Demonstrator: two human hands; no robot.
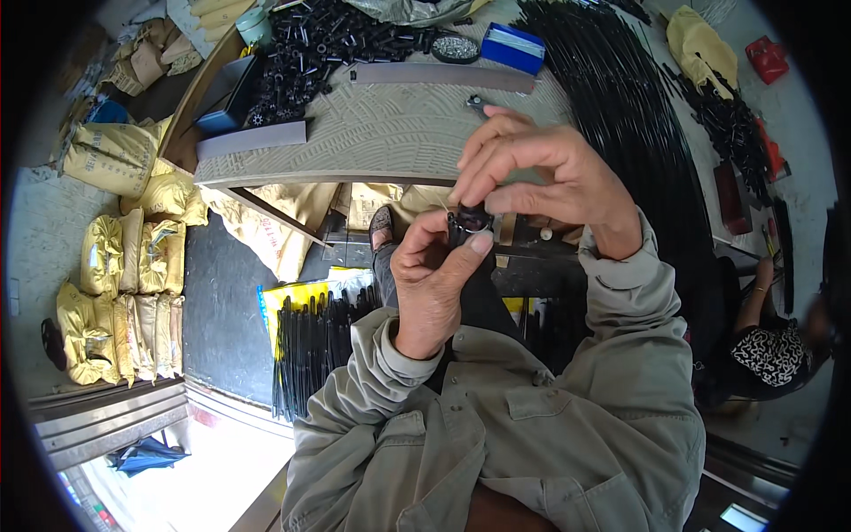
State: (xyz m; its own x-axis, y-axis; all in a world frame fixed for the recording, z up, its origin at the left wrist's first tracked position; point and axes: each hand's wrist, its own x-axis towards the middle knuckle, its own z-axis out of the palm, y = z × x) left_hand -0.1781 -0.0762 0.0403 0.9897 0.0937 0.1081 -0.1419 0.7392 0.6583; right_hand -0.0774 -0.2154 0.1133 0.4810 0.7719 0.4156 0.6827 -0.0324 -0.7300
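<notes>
In front of my chest, both hands meet at a small black plastic part (459,232), round at the top, with a thin light wire at its edge. My left hand (436,282) grips it from below between thumb and fingers. From above, my right hand (551,173) has its thumb and fingertips pressed together at the part's upper end. The fingers cover much of the part, so its full shape is hidden. On the table beyond my right hand lies a small dark tool (479,101), partly covered by the fingers.
The patterned table (390,133) bears a heap of small black parts (310,53), a blue box (512,49), a flat metal strip (443,76) and long black rods (629,97). More rods (315,346) stand by my legs. Yellow sacks (106,253) line the left; another person (771,355) sits right.
</notes>
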